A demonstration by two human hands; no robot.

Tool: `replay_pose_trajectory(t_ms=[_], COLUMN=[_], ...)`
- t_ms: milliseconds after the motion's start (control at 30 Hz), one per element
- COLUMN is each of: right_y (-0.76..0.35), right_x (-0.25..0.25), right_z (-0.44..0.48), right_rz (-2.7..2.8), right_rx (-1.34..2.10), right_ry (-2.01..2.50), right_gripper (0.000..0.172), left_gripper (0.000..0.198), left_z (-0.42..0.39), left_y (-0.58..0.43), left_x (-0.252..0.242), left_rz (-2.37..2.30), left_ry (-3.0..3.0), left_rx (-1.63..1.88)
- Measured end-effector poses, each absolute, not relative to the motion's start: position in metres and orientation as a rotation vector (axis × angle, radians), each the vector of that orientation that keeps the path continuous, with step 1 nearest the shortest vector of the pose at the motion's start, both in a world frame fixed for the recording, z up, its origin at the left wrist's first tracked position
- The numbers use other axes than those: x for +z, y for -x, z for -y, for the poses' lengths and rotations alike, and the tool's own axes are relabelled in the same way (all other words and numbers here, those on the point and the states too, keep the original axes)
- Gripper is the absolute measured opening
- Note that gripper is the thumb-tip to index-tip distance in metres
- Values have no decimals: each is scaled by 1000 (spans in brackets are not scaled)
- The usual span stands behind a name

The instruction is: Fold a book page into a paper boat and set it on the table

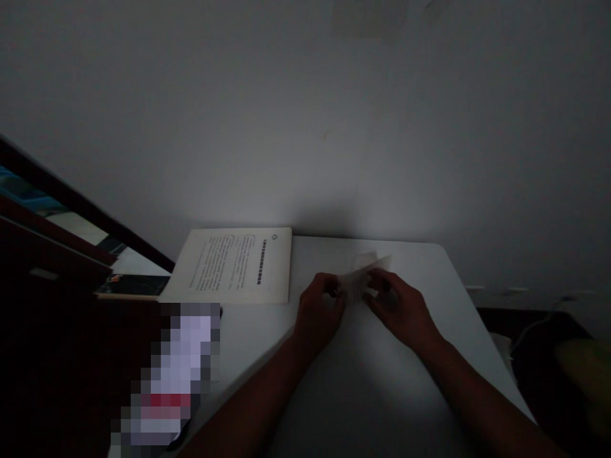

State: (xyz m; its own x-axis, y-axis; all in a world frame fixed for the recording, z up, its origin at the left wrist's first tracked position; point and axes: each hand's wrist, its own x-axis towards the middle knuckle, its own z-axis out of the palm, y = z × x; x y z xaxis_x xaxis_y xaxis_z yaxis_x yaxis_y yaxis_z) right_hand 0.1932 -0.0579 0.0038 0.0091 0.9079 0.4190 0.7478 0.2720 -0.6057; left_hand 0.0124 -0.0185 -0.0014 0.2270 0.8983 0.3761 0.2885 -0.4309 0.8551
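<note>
Between my two hands, just above the white table (334,369), is a small piece of folded paper (356,283), pale and blurred in the dim light. My left hand (322,308) pinches its left side between thumb and fingers. On the other side, my right hand (398,305) grips the paper near its right edge, fingers curled. Part of the paper stands up above the fingertips. Fine print or lines on it are too dark to make out.
A printed booklet (233,267) lies on the table's back left, against the wall (305,127). A pixelated, bright-screened device (179,369) is at the left edge. Dark wooden furniture (57,254) stands at left. A pale cable (529,324) hangs beyond the table's right side.
</note>
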Motion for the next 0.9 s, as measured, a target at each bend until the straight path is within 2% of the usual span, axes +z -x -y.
replay_pose_trajectory(t_ms=[67,133,233,300,367,533,633,767,900], right_y=[-191,-190,-191,-193,-196,-207,-214,-217,-208], right_x=[10,17,25,27,26,20,13,8,9], right_z=[61,64,69,70,71,67,64,63,66], right_rz=[1711,1700,1825,1920,1952,1991,2121,2206,2252], right_rx=[66,-137,-253,-234,-216,-154,-7,111,154], right_ry=[1493,1468,1399,1314,1240,1227,1280,1392,1410], right_gripper=[50,51,34,23,20,20,20,19,30], left_gripper=[17,15,16,17,18,18,19,26,29], left_z=[21,23,25,27,27,19,10,6,8], left_y=[-13,-12,-8,-6,-3,2,2,2,1], left_x=[-1,-1,3,7,11,10,3,-3,-2], left_rz=[-960,-817,-648,-573,-568,-972,-1198,-1217,-1185], left_ry=[-1951,-2049,-2111,-2119,-2098,-2076,-2190,-2347,-2433], left_rx=[1267,1287,1230,1173,1151,1191,1038,871,788])
